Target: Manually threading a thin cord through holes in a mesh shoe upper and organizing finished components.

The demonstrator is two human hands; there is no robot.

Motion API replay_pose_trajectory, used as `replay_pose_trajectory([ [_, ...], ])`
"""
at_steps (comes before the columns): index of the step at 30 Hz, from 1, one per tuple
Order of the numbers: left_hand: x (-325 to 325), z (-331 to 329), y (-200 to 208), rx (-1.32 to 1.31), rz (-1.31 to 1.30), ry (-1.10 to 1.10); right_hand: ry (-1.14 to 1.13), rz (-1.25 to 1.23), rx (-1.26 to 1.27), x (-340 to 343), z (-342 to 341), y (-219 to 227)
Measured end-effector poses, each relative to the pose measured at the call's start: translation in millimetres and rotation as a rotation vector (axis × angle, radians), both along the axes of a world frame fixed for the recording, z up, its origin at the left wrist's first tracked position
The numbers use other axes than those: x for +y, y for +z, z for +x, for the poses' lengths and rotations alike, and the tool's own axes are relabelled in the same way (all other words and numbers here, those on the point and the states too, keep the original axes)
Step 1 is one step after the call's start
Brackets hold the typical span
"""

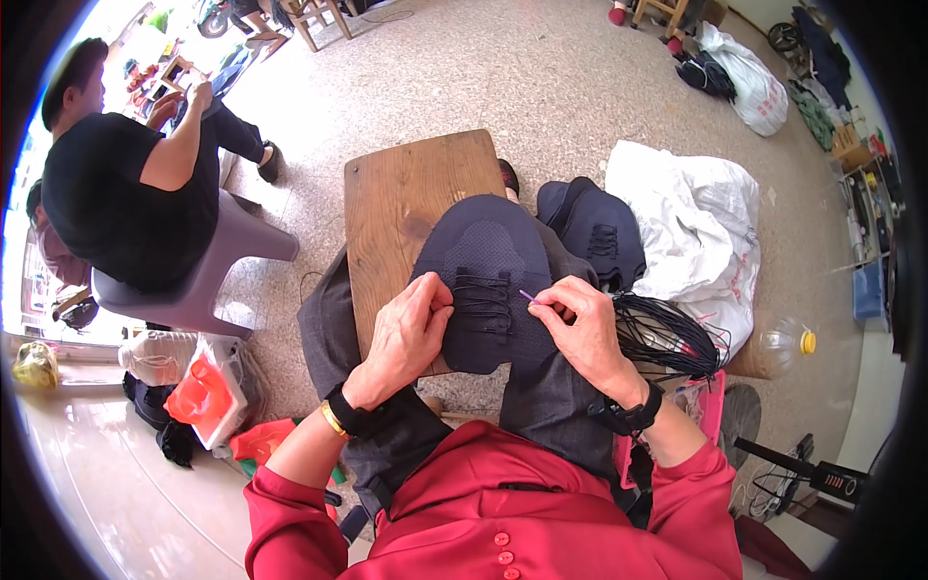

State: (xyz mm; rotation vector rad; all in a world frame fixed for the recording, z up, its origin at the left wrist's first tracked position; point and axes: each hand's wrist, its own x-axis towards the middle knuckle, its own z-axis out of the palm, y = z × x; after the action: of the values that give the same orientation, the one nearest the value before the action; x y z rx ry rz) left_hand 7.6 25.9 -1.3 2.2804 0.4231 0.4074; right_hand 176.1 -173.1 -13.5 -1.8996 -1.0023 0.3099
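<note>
A dark navy knitted shoe upper lies flat across my lap and the wooden board's near end, with black shoelaces running in rows over its middle. My left hand is closed in a pinch at the left edge of the upper, beside the lace rows; what sits between its fingertips is hidden. Over the right edge, my right hand pinches a thin purple stick-like tool, its tip pointing toward the laces. Right of my knee, a bundle of black laces hangs near more laced navy uppers.
The wooden board stands in front of me. White sacks lie to the right, above a pink basket and a clear plastic jug. On the left a person in black sits on a grey plastic stool. Red bags lie lower left.
</note>
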Motion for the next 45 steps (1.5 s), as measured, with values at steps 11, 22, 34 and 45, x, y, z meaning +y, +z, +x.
replay_pose_trajectory([
  [11, -2.8, 3.7, 0.6, 0.000, 0.161, -0.052, 0.019, 0.006, -0.009, -0.1, 0.7, 0.1],
  [22, 5.9, 4.2, -2.0, -0.044, 0.181, -0.135, 0.043, 0.028, -0.014, 1.1, 1.8, -1.3],
  [34, 4.2, 1.1, 0.4, -0.023, 0.036, -0.062, 0.017, 0.031, -0.007, -1.2, 2.8, -3.9],
  [45, 2.2, 1.9, -3.2, -0.044, -0.013, 0.010, 0.016, 0.012, 0.028, -0.4, 4.5, 2.2],
])
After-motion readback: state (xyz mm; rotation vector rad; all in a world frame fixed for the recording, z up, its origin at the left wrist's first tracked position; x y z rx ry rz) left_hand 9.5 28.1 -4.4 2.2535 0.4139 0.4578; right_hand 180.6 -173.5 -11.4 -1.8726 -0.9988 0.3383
